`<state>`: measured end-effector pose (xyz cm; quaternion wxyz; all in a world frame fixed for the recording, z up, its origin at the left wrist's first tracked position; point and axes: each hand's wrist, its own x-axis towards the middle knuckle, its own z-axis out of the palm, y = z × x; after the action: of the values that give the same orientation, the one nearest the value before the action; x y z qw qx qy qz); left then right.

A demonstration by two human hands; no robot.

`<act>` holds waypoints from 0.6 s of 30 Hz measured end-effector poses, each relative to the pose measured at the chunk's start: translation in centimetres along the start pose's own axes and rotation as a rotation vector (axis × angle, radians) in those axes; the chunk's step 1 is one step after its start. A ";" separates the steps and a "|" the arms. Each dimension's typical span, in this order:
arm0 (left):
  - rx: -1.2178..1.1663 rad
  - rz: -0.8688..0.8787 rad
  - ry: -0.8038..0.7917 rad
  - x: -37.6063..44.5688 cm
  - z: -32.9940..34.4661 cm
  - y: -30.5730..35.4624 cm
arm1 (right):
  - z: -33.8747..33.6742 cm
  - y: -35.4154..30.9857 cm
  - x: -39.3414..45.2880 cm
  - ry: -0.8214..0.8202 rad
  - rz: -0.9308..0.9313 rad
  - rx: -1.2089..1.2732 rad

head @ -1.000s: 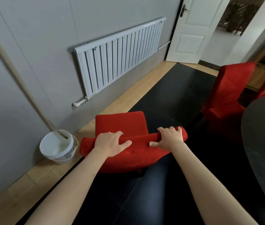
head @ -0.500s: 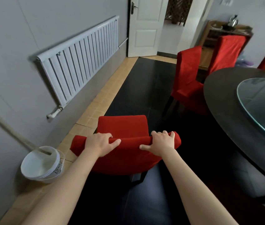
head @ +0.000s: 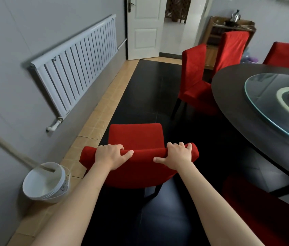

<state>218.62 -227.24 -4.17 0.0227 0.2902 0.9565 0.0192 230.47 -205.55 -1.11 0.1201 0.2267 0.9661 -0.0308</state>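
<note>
head view: your left hand (head: 110,156) and right hand (head: 177,156) both grip the red chair (head: 136,137) top, table (head: 232,96) at 2 o'clock.

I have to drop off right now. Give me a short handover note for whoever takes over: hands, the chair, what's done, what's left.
Left hand: grips the backrest top of the red chair.
Right hand: grips the same top edge, further right.
Chair: on the dark floor, seat toward the door, apart from the round table on its right; white bucket near its left.
Done: both hands have it.
To do: probably swing it in at the table, beside the other red chairs.
</note>
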 end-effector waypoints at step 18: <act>0.028 0.282 -0.059 -5.3 -0.1 -5.4 | 3.5 -7.6 -11.6 0.025 0.284 0.078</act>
<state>220.04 -234.71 -4.20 0.0440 0.4224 0.9054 0.0002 237.92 -217.70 -1.65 0.1021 0.3659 0.9238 -0.0484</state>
